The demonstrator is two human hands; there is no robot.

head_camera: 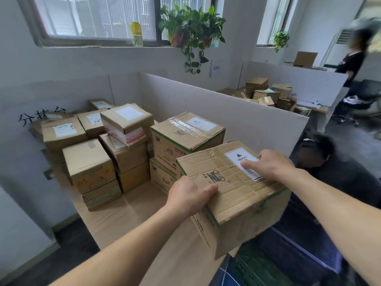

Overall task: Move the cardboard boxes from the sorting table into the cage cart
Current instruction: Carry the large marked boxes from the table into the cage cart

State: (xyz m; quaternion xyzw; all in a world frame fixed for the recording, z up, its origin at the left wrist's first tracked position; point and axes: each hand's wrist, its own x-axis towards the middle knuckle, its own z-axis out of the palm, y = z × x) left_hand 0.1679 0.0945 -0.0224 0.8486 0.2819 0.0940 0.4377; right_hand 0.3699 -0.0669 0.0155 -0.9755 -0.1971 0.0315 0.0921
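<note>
A large cardboard box with a white HEAVY label sits tilted at the front right corner of the sorting table, overhanging its edge. My left hand grips the box's near left top edge, thumb on top. My right hand lies on the far right of the lid, fingers over the label. Behind it stand two more green-edged boxes, one on the other. Several smaller labelled boxes are stacked at the table's back left. No cage cart is in view.
White partition boards wall the table at the back and right. Beyond them is another pile of boxes. One person crouches at the right, another stands at the far right. Potted plants sit on the windowsill.
</note>
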